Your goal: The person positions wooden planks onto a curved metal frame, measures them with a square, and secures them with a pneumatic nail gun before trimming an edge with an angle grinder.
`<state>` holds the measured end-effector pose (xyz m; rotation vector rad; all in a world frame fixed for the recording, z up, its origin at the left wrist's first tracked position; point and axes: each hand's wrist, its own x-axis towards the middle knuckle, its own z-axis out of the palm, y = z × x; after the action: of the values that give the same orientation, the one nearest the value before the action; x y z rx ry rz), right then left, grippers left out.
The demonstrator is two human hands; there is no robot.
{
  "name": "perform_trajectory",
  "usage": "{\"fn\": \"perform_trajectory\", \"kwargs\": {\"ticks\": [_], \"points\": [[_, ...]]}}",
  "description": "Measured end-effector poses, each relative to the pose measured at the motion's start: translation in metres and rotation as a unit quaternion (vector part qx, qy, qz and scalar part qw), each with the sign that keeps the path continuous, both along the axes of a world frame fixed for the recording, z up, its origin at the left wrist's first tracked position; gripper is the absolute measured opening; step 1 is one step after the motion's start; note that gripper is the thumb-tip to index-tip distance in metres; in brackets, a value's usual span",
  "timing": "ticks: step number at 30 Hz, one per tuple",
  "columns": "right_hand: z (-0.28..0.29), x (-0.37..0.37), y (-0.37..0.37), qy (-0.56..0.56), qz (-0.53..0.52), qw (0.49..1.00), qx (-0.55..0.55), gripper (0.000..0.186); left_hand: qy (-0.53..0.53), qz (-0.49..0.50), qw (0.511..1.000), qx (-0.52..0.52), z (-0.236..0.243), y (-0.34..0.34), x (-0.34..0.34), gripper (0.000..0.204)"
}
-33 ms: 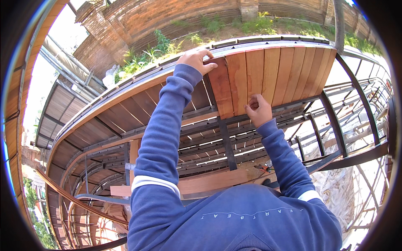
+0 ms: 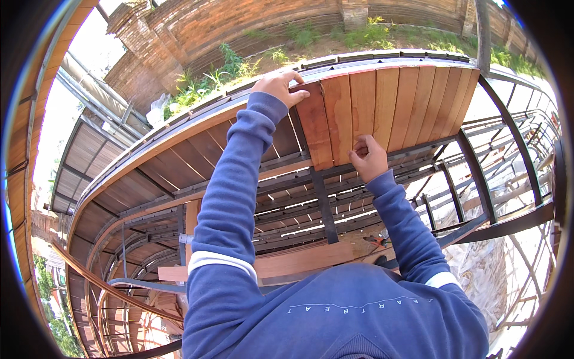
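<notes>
My left hand (image 2: 281, 88) rests at the far rail, over the upper end of a dark reddish plank (image 2: 313, 122). Its thumb and forefinger are spread apart, and the other fingers are partly hidden. That plank is the leftmost of a row of reddish-brown wooden planks (image 2: 406, 107) laid side by side on a curved dark frame. Close to the lower end of the row is my right hand (image 2: 369, 158), its fingers curled in and the thumb against them. Whatever it may hold is too small to make out. Contact between this hand and the planks is unclear.
Dark metal ribs (image 2: 476, 179) curve down on the right. Below the planks lie a pale loose board (image 2: 305, 259) and orange-handled pliers (image 2: 378, 242). Weathered slats (image 2: 197, 149) follow the bend to the left. Beyond the rail stand plants (image 2: 230, 66) and a brick wall (image 2: 269, 24).
</notes>
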<state>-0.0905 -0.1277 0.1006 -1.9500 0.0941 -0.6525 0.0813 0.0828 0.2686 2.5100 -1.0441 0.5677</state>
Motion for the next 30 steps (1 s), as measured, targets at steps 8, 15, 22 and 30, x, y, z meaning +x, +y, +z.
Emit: {"fn": "perform_trajectory", "kwargs": {"ticks": [8, 15, 22, 30], "points": [[0.008, 0.001, 0.018, 0.003, 0.033, 0.999, 0.024, 0.033, -0.004, -0.002, 1.0, -0.008, 0.001, 0.0, 0.001, 0.048], [-0.001, 0.009, 0.018, 0.013, 0.034, 0.998, 0.043, 0.031, 0.068, 0.025, 0.946, -0.315, -0.017, 0.012, -0.034, 0.038], [0.006, -0.057, 0.046, 0.101, 0.172, 0.973, 0.113, 0.025, 0.358, 0.019, 0.812, -0.46, -0.163, 0.004, -0.147, 0.031], [-0.054, -0.064, 0.058, 0.172, 0.151, 0.948, 0.221, 0.014, 0.329, 0.032, 0.896, -0.296, -0.202, -0.016, -0.179, 0.032]]}}
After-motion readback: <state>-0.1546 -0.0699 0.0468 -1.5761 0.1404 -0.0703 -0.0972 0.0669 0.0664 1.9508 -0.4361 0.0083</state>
